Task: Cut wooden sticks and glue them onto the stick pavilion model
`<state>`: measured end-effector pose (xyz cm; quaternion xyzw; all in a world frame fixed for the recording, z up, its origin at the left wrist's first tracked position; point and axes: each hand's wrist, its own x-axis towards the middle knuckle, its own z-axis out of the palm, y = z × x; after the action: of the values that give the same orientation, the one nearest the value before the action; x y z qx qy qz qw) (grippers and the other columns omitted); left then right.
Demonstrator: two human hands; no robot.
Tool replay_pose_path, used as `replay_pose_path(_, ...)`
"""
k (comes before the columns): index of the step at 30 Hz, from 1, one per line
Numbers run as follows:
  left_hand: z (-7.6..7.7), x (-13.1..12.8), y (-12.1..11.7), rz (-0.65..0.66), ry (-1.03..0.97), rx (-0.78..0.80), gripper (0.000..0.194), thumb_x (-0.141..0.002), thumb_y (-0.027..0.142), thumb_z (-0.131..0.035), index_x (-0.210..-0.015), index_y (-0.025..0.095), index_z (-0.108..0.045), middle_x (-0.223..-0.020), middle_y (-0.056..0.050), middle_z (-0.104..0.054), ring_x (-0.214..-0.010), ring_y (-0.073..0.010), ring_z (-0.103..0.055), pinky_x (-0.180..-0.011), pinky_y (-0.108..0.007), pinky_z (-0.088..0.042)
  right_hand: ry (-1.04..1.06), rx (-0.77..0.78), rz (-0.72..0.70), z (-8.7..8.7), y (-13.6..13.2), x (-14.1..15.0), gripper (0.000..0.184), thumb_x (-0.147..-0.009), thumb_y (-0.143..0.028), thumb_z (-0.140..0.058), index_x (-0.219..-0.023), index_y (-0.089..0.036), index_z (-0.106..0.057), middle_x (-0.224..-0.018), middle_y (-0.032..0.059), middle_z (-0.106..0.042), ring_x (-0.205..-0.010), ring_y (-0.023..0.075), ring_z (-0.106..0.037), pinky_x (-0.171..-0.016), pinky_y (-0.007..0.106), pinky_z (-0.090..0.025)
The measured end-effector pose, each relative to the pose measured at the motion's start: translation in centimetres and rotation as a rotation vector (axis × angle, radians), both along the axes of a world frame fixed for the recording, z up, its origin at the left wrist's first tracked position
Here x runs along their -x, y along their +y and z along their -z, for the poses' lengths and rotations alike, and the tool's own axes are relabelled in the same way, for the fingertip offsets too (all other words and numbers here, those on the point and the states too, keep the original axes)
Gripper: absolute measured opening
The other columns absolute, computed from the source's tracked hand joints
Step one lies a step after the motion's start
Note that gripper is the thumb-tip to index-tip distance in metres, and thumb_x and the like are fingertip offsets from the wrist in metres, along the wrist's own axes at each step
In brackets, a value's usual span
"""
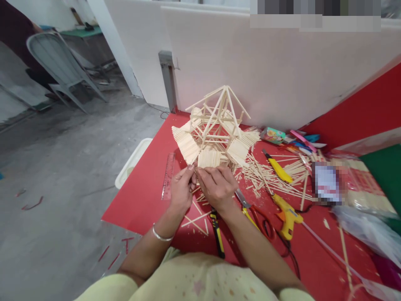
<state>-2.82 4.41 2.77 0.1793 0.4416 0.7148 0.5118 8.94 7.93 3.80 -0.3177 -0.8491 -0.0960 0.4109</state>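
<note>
A model built of thin wooden sticks [209,159] stands on the red table [140,200], with slatted panels around an open pointed frame. At its front edge my left hand [181,190] is closed, thumb and fingertips pinched together. Right beside it my right hand [217,186] is closed too, fingers curled in, its tips nearly meeting the left ones. Whatever sits between the fingertips is too small to make out. The front panel lies just beyond my knuckles. Loose sticks [197,223] are scattered under my wrists.
Left of the model lies a clear ruler [168,175]. To the right are a pile of sticks [263,171], a yellow cutter knife [278,167], a yellow glue gun [287,217] with its cord, and red-handled scissors [263,221]. Another cutter [216,234] lies near my body. A pale board [266,71] rises behind.
</note>
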Motion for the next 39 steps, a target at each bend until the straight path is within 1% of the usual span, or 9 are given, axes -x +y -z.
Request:
replay_pose_path(11,0.4,0.0,-0.1,-0.006,0.039,-0.001,0.041,-0.084,0.042,-0.071,-0.059,0.016,-0.053,-0.052,0.004,-0.048,-0.044,-0.0055,-0.038,-0.042,-0.021,-0.025,0.049,0.106,0.001,0.9,0.3,0.0,0.034,-0.092,-0.027,-0.065,-0.126,-0.024,-0.063,-0.102,0.0066,-0.074,-0.093,0.0208,-0.061,-0.090,0.036,-0.045)
replay_pose_path(19,0.7,0.0,-0.1,-0.021,0.047,-0.019,0.038,-0.084,0.041,-0.072,-0.061,0.015,-0.055,-0.054,0.004,-0.049,-0.045,-0.0050,-0.040,-0.043,-0.019,-0.028,0.044,0.067,0.012,0.6,0.4,0.2,0.028,-0.091,-0.026,-0.066,-0.119,-0.026,-0.067,-0.095,0.0047,-0.074,-0.090,0.0198,-0.060,-0.086,0.035,-0.046)
replay_pose_path(24,0.0,-0.2,-0.9,-0.038,0.025,-0.005,0.029,-0.080,0.041,-0.075,-0.072,0.015,-0.064,-0.052,0.005,-0.048,-0.043,-0.0041,-0.038,-0.040,-0.017,-0.026,0.005,0.038,-0.022,0.2,-0.3,0.2,0.029,-0.091,-0.022,-0.066,-0.119,-0.027,-0.068,-0.097,0.0038,-0.075,-0.090,0.0188,-0.060,-0.086,0.034,-0.046)
replay_pose_path(28,-1.0,-0.3,-2.3,-0.047,-0.042,0.056,0.027,-0.071,0.036,-0.084,-0.080,0.015,-0.069,-0.053,0.006,-0.050,-0.045,-0.0028,-0.039,-0.041,-0.014,-0.030,0.005,0.032,-0.083,-0.3,-1.6,-0.6,0.031,-0.090,-0.019,-0.066,-0.120,-0.027,-0.067,-0.102,0.0034,-0.075,-0.097,0.0183,-0.062,-0.090,0.033,-0.047)
replay_pose_path(30,-1.1,-0.4,-3.0,0.007,-0.059,0.081,0.029,-0.068,0.036,-0.085,-0.078,0.015,-0.068,-0.054,0.005,-0.051,-0.046,-0.0031,-0.041,-0.041,-0.014,-0.031,-0.017,0.042,-0.087,-0.2,-2.5,-1.4,0.032,-0.091,-0.020,-0.065,-0.122,-0.029,-0.066,-0.100,0.0027,-0.075,-0.095,0.0171,-0.063,-0.091,0.032,-0.048)
replay_pose_path(32,-0.8,-0.6,-3.6,0.122,-0.067,0.097,0.030,-0.068,0.036,-0.086,-0.076,0.015,-0.066,-0.054,0.005,-0.051,-0.046,-0.0037,-0.043,-0.040,-0.014,-0.031,-0.037,0.063,-0.070,0.2,-3.5,-2.6,0.034,-0.092,-0.022,-0.064,-0.125,-0.031,-0.065,-0.100,0.0023,-0.075,-0.094,0.0166,-0.063,-0.090,0.032,-0.048)
replay_pose_path(36,0.6,-1.8,-4.0,0.378,-0.104,0.136,0.029,-0.071,0.035,-0.084,-0.075,0.016,-0.062,-0.056,0.004,-0.053,-0.047,-0.0046,-0.046,-0.039,-0.013,-0.031,-0.052,0.176,-0.034,2.2,-5.8,-6.5,0.036,-0.091,-0.023,-0.064,-0.126,-0.032,-0.065,-0.102,0.0029,-0.073,-0.094,0.0176,-0.063,-0.089,0.033,-0.050)
replay_pose_path(38,1.4,-2.6,-4.0,0.439,-0.095,0.152,0.028,-0.074,0.035,-0.082,-0.076,0.015,-0.064,-0.057,0.003,-0.057,-0.046,-0.0050,-0.049,-0.039,-0.014,-0.034,-0.077,0.277,0.059,3.1,-7.2,-9.1,0.033,-0.092,-0.026,-0.062,-0.124,-0.033,-0.066,-0.102,0.0046,-0.072,-0.093,0.0193,-0.064,-0.086,0.034,-0.051)
replay_pose_path(39,1.7,-3.1,-4.0,0.452,-0.076,0.154,0.027,-0.074,0.035,-0.082,-0.076,0.015,-0.065,-0.058,0.002,-0.060,-0.045,-0.0052,-0.050,-0.039,-0.014,-0.035,-0.083,0.321,0.160,3.5,-7.8,-10.5,0.031,-0.093,-0.027,-0.060,-0.123,-0.032,-0.067,-0.103,0.0063,-0.072,-0.094,0.0206,-0.064,-0.085,0.035,-0.051)
